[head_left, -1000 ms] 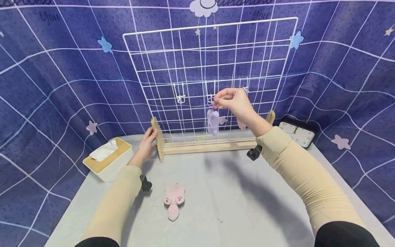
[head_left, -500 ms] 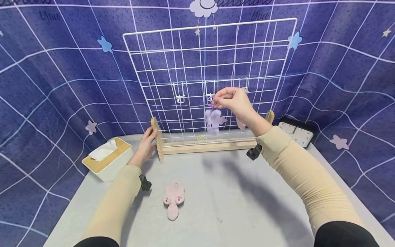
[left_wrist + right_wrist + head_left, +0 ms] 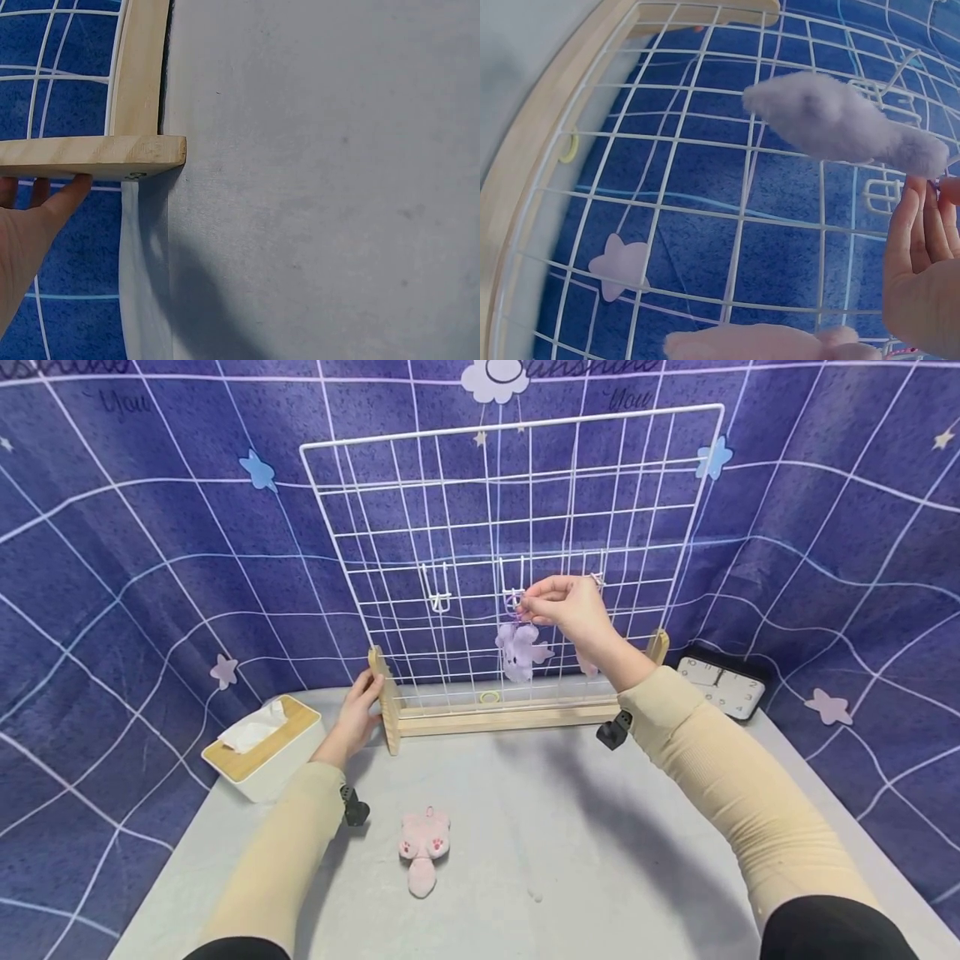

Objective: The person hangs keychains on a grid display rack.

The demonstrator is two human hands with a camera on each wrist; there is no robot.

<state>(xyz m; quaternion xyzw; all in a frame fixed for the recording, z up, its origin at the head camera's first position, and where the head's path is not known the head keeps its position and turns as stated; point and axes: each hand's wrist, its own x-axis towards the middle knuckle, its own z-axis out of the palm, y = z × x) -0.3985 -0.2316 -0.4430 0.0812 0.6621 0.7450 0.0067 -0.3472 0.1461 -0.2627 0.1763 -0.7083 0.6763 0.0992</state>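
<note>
A lavender plush keychain [image 3: 517,653] hangs from my right hand [image 3: 573,610], whose thumb and fingers pinch its small purple ring near the middle hook [image 3: 513,597] of the white wire grid [image 3: 480,518]. In the right wrist view, the lavender plush [image 3: 817,120] is in front of the grid, and the fingertips are at its top end. My left hand [image 3: 356,717] touches the left wooden foot [image 3: 386,697] of the stand. The left wrist view has its fingertips [image 3: 79,184] against the foot's outer face. Partly behind my right wrist is a pink plush [image 3: 586,662].
Another pink plush keychain [image 3: 424,850] lies on the grey tabletop [image 3: 570,877]. The left hook [image 3: 439,600] carries nothing. A tissue box [image 3: 262,747] stands to the left and a black-framed clock [image 3: 722,683] to the right. A patterned blue curtain [image 3: 150,610] backs everything.
The lavender plush has turned from edge-on to show its face, and it hangs almost in the same place. Both hands have hardly moved.
</note>
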